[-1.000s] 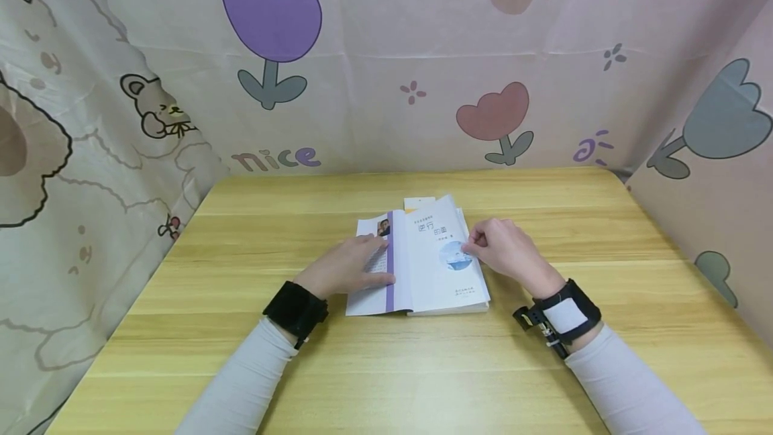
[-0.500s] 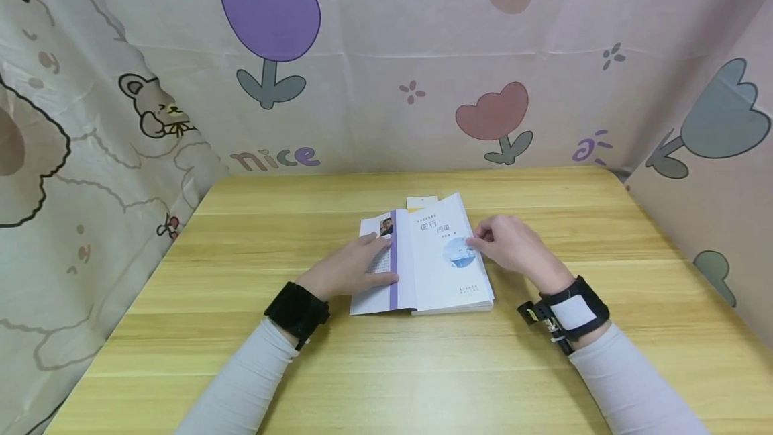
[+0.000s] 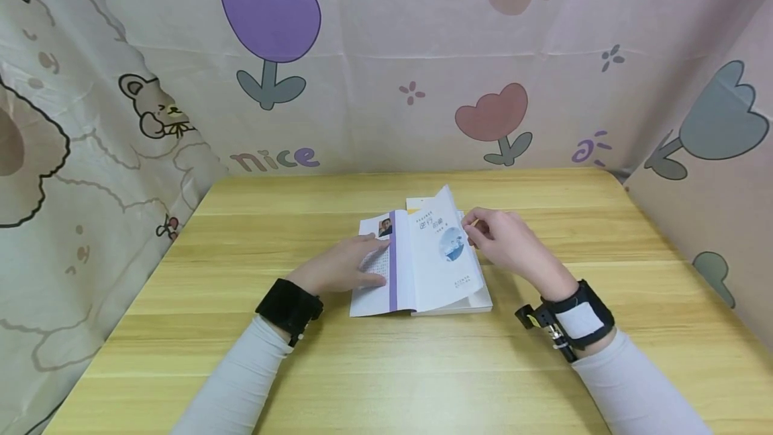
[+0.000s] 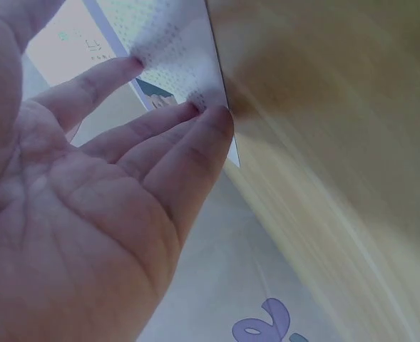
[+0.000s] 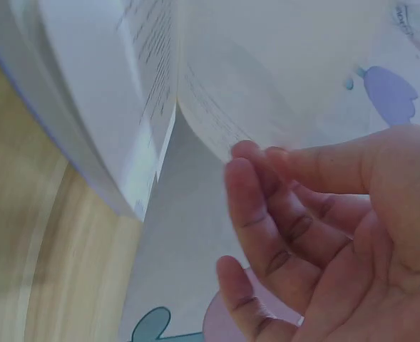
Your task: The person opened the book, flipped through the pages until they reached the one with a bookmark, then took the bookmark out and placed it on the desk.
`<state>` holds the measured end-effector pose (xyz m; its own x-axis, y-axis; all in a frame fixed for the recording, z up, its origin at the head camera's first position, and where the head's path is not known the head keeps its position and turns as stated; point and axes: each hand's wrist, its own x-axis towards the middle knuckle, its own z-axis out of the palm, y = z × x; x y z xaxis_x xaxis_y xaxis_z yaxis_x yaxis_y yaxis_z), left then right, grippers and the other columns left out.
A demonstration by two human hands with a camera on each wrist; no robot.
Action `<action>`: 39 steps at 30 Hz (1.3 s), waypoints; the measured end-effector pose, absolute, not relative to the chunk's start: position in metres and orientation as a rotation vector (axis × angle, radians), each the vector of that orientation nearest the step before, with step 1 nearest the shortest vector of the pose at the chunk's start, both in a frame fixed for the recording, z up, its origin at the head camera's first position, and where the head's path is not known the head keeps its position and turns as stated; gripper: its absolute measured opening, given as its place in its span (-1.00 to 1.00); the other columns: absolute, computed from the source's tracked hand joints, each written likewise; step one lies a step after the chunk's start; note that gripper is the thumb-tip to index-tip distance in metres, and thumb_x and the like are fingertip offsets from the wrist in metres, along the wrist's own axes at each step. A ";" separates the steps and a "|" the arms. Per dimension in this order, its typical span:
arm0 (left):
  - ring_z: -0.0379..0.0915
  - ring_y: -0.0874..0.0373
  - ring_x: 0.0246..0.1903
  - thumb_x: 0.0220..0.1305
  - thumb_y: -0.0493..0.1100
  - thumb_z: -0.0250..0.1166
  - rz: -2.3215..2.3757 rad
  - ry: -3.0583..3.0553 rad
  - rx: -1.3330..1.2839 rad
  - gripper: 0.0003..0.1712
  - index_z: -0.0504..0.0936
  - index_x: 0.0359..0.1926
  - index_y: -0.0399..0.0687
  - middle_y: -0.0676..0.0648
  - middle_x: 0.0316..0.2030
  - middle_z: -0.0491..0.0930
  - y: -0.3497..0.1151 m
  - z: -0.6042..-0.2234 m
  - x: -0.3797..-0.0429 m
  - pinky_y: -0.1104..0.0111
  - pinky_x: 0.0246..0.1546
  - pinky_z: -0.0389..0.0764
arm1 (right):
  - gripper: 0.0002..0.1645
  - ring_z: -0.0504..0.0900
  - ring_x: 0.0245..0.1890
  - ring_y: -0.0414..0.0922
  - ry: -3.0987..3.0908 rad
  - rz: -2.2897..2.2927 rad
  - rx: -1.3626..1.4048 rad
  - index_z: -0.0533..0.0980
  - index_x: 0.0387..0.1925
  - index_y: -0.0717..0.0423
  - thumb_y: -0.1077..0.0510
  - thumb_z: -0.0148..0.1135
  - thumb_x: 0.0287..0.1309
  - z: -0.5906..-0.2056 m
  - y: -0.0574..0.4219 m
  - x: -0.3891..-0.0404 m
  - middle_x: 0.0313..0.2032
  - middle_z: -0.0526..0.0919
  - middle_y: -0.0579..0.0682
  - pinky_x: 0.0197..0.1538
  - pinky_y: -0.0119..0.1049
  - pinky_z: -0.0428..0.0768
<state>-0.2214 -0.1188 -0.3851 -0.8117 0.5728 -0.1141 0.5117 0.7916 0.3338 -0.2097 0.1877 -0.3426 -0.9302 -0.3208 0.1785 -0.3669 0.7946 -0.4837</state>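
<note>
The right hand (image 3: 510,237) pinches the raised title page (image 3: 439,257) of a paperback (image 3: 482,302) open on the counter (image 3: 386,374); the left hand (image 3: 338,262) rests extended fingers (image 4: 192,149) on the cover flap (image 3: 373,302). Light, even lifting should prevent creases.

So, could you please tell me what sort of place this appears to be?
Probably a small indoor recording setup: a wood-grain table enclosed on three visible sides by cartoon-printed cloth, and a black wrist strap carrying a small device.
</note>
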 end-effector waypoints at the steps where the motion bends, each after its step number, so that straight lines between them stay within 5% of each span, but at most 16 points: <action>1: 0.09 0.01 0.33 0.18 0.20 0.31 0.435 2.771 0.855 -0.13 0.27 0.43 -0.02 -0.15 0.36 0.23 -0.119 -0.385 -0.222 0.16 0.29 0.15 | -0.86 0.48 -0.56 -0.18 -2.883 0.820 0.566 0.57 -0.19 0.10 0.16 0.11 0.34 -0.342 0.186 -0.209 -0.50 0.61 -0.07 -0.55 -0.31 0.46; 6: 0.34 0.13 0.08 0.16 0.14 0.35 0.510 2.758 0.878 -0.28 0.39 0.25 -0.09 -0.07 0.13 0.46 -0.122 -0.383 -0.223 0.27 0.18 0.32 | -0.88 0.54 -0.49 -0.17 -2.834 0.885 0.630 0.57 -0.18 0.13 0.23 0.15 0.30 -0.341 0.178 -0.205 -0.46 0.63 -0.09 -0.50 -0.31 0.51; 14: 0.23 0.07 0.22 0.13 0.13 0.38 0.473 2.779 0.816 -0.34 0.48 0.23 0.06 -0.08 0.27 0.33 -0.128 -0.379 -0.220 0.20 0.21 0.29 | -0.86 0.56 -0.36 -0.22 -2.782 0.872 0.741 0.58 -0.15 0.10 0.20 0.19 0.27 -0.348 0.165 -0.203 -0.36 0.64 -0.10 -0.25 -0.26 0.59; 24: 0.36 0.15 -0.17 0.05 0.19 0.41 0.545 2.786 0.804 -0.30 0.49 0.11 -0.10 0.00 -0.10 0.50 -0.133 -0.381 -0.228 0.36 -0.05 0.44 | -0.81 0.58 -0.21 -0.23 -2.730 0.889 0.824 0.57 -0.09 0.07 0.18 0.18 0.28 -0.358 0.155 -0.201 -0.20 0.64 -0.14 -0.18 -0.20 0.60; 34: 0.30 0.03 0.17 0.16 0.20 0.32 0.533 2.777 0.855 -0.34 0.55 0.20 -0.04 -0.10 0.19 0.43 -0.142 -0.378 -0.229 0.16 0.18 0.33 | -0.70 0.57 -0.08 -0.18 -2.743 0.924 0.940 0.51 0.04 0.08 0.08 0.16 0.33 -0.368 0.147 -0.197 -0.03 0.59 -0.11 -0.03 -0.19 0.56; 39: 0.30 0.07 0.17 0.19 0.19 0.30 0.556 2.769 0.858 -0.37 0.55 0.21 0.01 -0.05 0.18 0.44 -0.145 -0.378 -0.232 0.18 0.17 0.34 | -0.67 0.55 0.01 -0.11 -2.753 0.928 0.976 0.49 0.07 0.01 0.02 0.14 0.34 -0.371 0.143 -0.194 0.04 0.53 -0.16 -0.01 -0.21 0.55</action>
